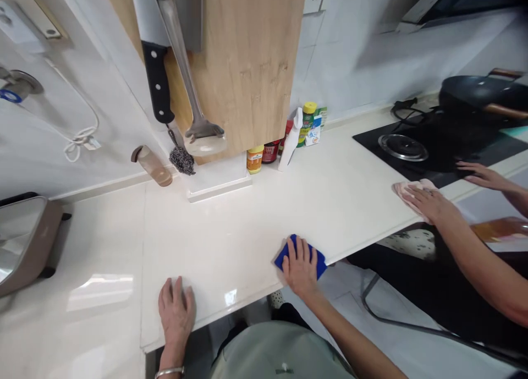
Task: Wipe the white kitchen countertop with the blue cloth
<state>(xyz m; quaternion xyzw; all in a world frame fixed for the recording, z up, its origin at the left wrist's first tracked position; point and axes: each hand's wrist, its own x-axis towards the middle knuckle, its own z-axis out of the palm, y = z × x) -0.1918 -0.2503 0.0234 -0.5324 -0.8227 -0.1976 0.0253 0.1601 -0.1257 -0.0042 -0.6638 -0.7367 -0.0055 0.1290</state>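
My right hand [301, 267] presses down on a folded blue cloth [283, 256] at the counter's front edge, fingers spread over it and one corner of the cloth at the edge. To the left, my left hand [176, 308] rests on the white countertop [223, 236] with its fingers stretched out and nothing held. A bracelet circles that wrist. Farther right, a co-worker's hand [431, 202] lies on a pale pink cloth [402, 191] beside the black cooktop [449, 142]. The co-worker's other hand [480, 175] is over the cooktop's front edge.
Along the wall stand a white spray bottle [291, 139], a yellow-capped container [307, 120], an orange jar [254, 160] and a tilted brownish bottle [154, 166]. A knife [157, 82] and ladle [187, 76] hang above. A wok [478, 95] sits right; a brown appliance [31, 247] left.
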